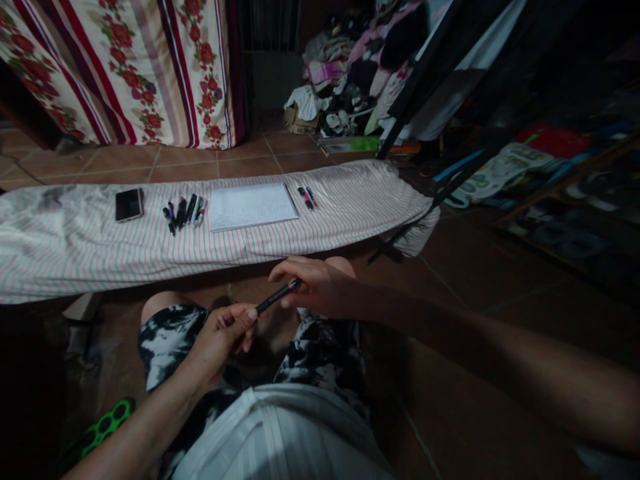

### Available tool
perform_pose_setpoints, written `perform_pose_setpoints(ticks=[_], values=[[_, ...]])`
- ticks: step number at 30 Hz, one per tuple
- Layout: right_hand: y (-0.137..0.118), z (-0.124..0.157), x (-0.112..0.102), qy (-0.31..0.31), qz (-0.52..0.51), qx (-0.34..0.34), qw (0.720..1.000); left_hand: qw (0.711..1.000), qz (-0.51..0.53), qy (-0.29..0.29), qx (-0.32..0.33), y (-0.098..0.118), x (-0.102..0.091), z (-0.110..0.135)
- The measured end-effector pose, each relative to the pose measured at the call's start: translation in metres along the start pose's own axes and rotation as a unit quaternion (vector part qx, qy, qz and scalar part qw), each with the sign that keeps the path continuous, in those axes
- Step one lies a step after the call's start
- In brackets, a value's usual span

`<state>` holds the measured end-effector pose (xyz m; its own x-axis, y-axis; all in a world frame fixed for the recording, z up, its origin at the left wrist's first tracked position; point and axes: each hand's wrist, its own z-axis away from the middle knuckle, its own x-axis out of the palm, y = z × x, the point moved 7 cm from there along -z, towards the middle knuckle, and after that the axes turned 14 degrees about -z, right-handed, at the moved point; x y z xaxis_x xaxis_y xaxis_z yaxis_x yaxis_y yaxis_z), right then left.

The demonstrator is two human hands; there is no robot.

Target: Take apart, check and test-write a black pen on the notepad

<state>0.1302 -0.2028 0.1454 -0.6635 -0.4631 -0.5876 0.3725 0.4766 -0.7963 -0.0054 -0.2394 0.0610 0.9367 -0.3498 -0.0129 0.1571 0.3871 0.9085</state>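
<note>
A dark pen (273, 297) is held slantwise above my lap. My left hand (233, 327) pinches its lower left end between thumb and fingers. At the upper right end, my right hand (315, 287) has its fingers closed about the tip, with the index finger arched above. Beyond my knees, a spiral notebook (253, 207) lies open on a striped cloth (340, 233) over a long low surface. Several pens and markers (184, 212) are bunched to the left of the notebook, and a few more pens (307, 198) lie to its right.
A phone (129, 205) rests on the cloth at the left. Dark slanting poles (425, 190) stand at the cloth's right end. Behind are a floral curtain (165, 73) and a heap of clothes (360, 73). A green object with round holes (105, 423) is at lower left.
</note>
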Motion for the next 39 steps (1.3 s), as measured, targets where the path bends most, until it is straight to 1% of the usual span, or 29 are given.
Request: perform_pose_setpoints(ticks=[1, 2, 5, 7, 9, 11, 14, 16, 18, 21, 22, 24, 27, 28, 30, 33, 35, 37, 39], values=[[0.000, 0.000, 0.000, -0.006, -0.002, -0.004, 1.000, 1.000, 0.002, -0.002, 0.001, 0.000, 0.000, 0.000], [0.002, -0.001, 0.001, -0.010, -0.009, 0.007, 1.000, 1.000, 0.002, -0.003, 0.002, 0.000, 0.001, 0.000], [0.011, -0.001, 0.004, -0.012, -0.038, 0.080, 0.996, 1.000, -0.010, 0.004, 0.007, 0.001, 0.002, 0.001], [0.017, 0.000, 0.006, -0.014, -0.058, 0.132, 0.989, 1.000, -0.012, 0.007, 0.002, 0.000, 0.004, 0.001], [0.021, 0.002, 0.009, -0.016, -0.100, 0.170, 0.980, 1.000, -0.002, 0.004, -0.006, -0.001, 0.005, 0.001], [0.024, 0.003, 0.009, 0.001, -0.151, 0.194, 0.969, 1.000, 0.018, -0.006, -0.007, -0.002, 0.006, 0.001], [0.027, 0.004, 0.004, 0.050, -0.221, 0.207, 0.952, 0.998, 0.062, -0.026, -0.010, -0.003, 0.007, 0.000], [0.029, 0.004, 0.002, 0.074, -0.276, 0.213, 0.934, 0.995, 0.096, -0.037, -0.021, -0.004, 0.007, 0.000], [0.033, 0.005, 0.003, 0.082, -0.340, 0.222, 0.910, 0.991, 0.123, -0.044, -0.030, -0.005, 0.008, -0.001], [0.038, 0.007, 0.014, 0.068, -0.440, 0.235, 0.864, 0.984, 0.164, -0.062, -0.043, -0.004, 0.012, -0.001], [0.039, 0.008, 0.018, 0.059, -0.470, 0.231, 0.850, 0.980, 0.178, -0.070, -0.049, -0.004, 0.014, -0.001], [0.039, 0.008, 0.026, 0.054, -0.512, 0.208, 0.831, 0.974, 0.205, -0.081, -0.058, -0.004, 0.019, -0.001], [0.041, 0.009, 0.035, 0.071, -0.554, 0.181, 0.810, 0.969, 0.225, -0.082, -0.062, -0.004, 0.025, 0.000], [0.042, 0.008, 0.036, 0.086, -0.555, 0.175, 0.808, 0.970, 0.222, -0.076, -0.057, -0.004, 0.026, 0.000], [0.046, 0.008, 0.036, 0.133, -0.527, 0.167, 0.822, 0.978, 0.197, -0.047, -0.038, -0.004, 0.025, 0.000], [0.053, 0.009, 0.032, 0.226, -0.436, 0.178, 0.853, 0.992, 0.122, 0.039, 0.015, -0.004, 0.018, -0.003], [0.054, 0.010, 0.030, 0.273, -0.384, 0.187, 0.862, 0.992, 0.076, 0.089, 0.047, -0.003, 0.015, -0.004], [0.052, 0.010, 0.032, 0.277, -0.380, 0.187, 0.863, 0.991, 0.067, 0.097, 0.058, -0.002, 0.017, -0.004], [0.049, 0.009, 0.036, 0.251, -0.429, 0.173, 0.851, 0.991, 0.096, 0.074, 0.048, -0.002, 0.021, -0.005]])
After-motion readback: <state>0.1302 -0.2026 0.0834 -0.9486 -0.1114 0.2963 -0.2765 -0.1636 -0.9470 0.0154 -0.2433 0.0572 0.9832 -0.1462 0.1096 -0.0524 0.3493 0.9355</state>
